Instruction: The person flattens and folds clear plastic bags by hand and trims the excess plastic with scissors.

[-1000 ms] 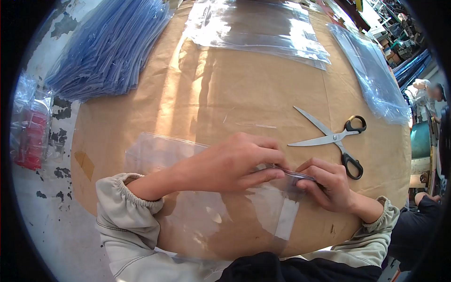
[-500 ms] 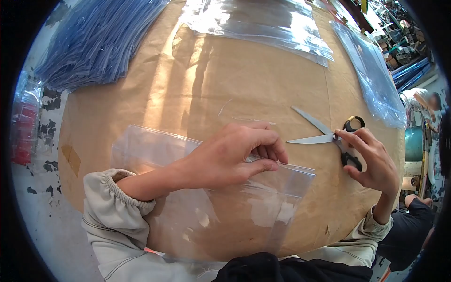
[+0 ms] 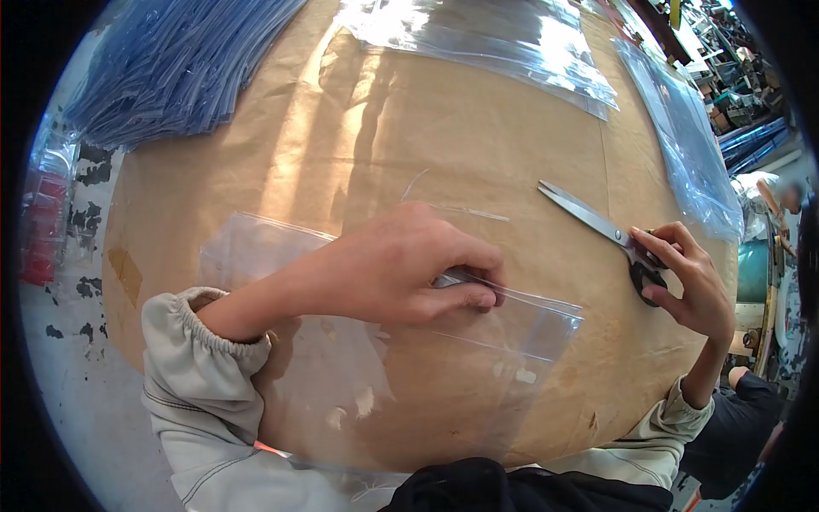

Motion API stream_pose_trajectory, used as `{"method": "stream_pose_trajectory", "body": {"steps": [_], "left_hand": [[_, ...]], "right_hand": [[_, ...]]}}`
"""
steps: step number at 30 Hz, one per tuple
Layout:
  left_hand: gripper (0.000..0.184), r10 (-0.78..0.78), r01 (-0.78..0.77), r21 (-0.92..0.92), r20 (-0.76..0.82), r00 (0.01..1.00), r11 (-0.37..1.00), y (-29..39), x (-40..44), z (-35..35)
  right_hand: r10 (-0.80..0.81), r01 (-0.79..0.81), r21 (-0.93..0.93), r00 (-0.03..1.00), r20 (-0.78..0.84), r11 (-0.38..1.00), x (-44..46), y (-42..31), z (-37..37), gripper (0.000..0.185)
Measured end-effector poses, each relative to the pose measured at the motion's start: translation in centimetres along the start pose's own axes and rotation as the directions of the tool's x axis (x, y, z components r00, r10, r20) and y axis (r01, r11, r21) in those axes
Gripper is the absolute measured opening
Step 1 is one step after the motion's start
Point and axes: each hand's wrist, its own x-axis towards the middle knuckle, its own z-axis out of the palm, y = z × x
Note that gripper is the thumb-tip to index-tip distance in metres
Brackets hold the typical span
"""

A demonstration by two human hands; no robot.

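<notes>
A clear plastic bag lies across the near part of the brown paper-covered table. My left hand is closed on its upper edge, thumb and fingers pinching the plastic. At the right, my right hand holds a pair of scissors by the black handles, thumb on one side and fingers on the other. Their blades point to the upper left and are nearly together. Thin clear plastic offcuts lie between the bag and the far side.
A thick pile of bluish plastic sleeves sits at the far left. Shiny clear bags lie at the back, and another stack lies along the right edge. Another person is beyond the table at the right.
The scissor blades were spread apart and have come nearly together as my right hand closed on the handles. My left hand keeps its pinch on the bag, its fingers curled tighter.
</notes>
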Motion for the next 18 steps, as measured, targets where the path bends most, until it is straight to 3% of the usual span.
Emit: {"method": "stream_pose_trajectory", "body": {"steps": [1,7,10,13,14,17,18], "left_hand": [[0.012,-0.011,0.01,-0.05,-0.012,1.0,0.999,-0.1,0.0,0.0],[0.013,-0.091,0.09,-0.243,0.007,0.996,0.966,0.0,0.1,0.0],[0.012,-0.094,0.093,-0.285,0.009,0.995,0.954,-0.1,0.0,-0.1],[0.011,-0.057,0.057,-0.286,0.009,0.998,0.956,-0.2,-0.1,-0.2],[0.011,-0.047,0.049,-0.283,0.015,0.999,0.958,-0.2,-0.1,-0.3],[0.011,-0.035,0.06,-0.334,0.081,0.996,0.941,-0.2,-0.3,-0.8],[0.01,-0.034,0.071,-0.359,0.109,0.994,0.931,-0.2,-0.4,-0.9]], "right_hand": [[-0.039,0.039,0.019,0.999,-0.003,0.999,0.0,0.2,-0.2,0.058],[0.087,-0.085,-0.115,0.996,0.015,0.99,0.1,-0.3,-0.1,0.062],[0.043,-0.042,0.032,0.999,-0.008,0.999,-0.1,1.6,-0.4,0.056],[0.007,-0.024,0.374,0.999,0.045,0.927,0.1,3.5,-0.5,0.048],[-0.042,-0.009,0.385,0.991,0.124,0.923,0.1,3.7,-1.0,0.045],[-0.028,-0.044,0.638,0.994,0.102,0.769,-0.6,4.7,0.5,0.049],[0.133,-0.227,0.722,0.973,0.186,0.653,-1.6,4.3,0.8,0.061]]}}
